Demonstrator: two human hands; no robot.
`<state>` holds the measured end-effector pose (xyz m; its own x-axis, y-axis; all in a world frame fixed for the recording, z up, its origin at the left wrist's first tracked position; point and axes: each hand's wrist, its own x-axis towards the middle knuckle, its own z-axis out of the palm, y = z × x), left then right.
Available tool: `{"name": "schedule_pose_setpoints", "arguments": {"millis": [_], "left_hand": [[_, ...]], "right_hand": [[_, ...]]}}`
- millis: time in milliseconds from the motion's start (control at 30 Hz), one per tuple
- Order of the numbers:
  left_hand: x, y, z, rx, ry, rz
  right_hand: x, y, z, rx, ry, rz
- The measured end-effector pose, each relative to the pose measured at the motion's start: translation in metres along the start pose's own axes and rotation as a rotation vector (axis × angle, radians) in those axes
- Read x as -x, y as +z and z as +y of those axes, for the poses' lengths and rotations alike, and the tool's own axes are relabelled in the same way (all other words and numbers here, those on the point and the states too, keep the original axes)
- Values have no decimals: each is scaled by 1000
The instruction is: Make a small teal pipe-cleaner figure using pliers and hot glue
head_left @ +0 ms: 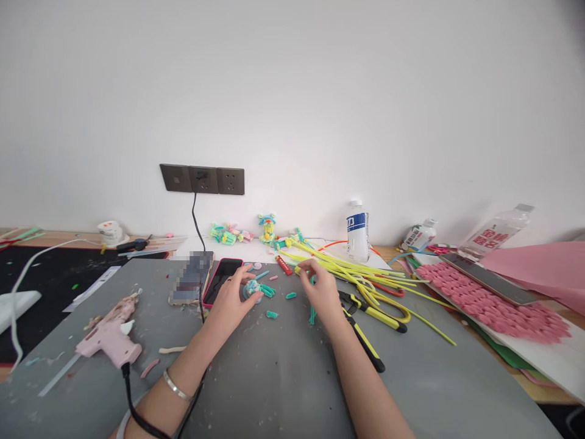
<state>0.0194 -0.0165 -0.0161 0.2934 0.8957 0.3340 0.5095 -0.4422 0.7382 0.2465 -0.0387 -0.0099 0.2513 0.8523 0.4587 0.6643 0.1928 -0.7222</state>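
Blue label (357, 222), white-lettered, beyond right hand (320, 289).

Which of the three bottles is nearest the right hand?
The blue-labelled bottle, beyond the yellow strips; the small bottle and the red-lettered bottle are farther from the right hand.

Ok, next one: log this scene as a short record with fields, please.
Left hand: fingers around a pale-blue and teal craft piece; contact unclear
Right hand: fingers bent, grip unclear; teal stem beside it
Between hands: small teal pieces
Further right: yellow-green stems, yellow-and-black pliers
Further left: pink-edged phone, pink glue gun
Back: craft figures, blue-labelled bottle
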Motion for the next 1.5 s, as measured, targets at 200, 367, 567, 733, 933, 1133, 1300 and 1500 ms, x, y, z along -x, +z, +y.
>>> {"name": "schedule_pose_setpoints", "arguments": {"millis": [200,367,567,733,933,1133,1300,1500], "left_hand": [[1,-3,5,6,53,73],[0,-6,11,4,55,110],[0,-7,14,14,81,124],[1,-11,18,27,128,171],[3,-13,25,57,223,130],[3,-11,24,79,200,110],[3,-10,21,112,158,113],[4,-10,21,134,135,111]], "right_hand": [[-2,-23,13,494,389,-52],[3,-17,12,601,330,-149],[4,-11,11,635,309,-113],[-5,-22,9,238,198,249],[0,-16,-10,-242,-175,23],[14,15,-20,-26,-236,-300],[18,31,-25,371,-129,-304],[17,37,-28,405,-148,-280]]}}
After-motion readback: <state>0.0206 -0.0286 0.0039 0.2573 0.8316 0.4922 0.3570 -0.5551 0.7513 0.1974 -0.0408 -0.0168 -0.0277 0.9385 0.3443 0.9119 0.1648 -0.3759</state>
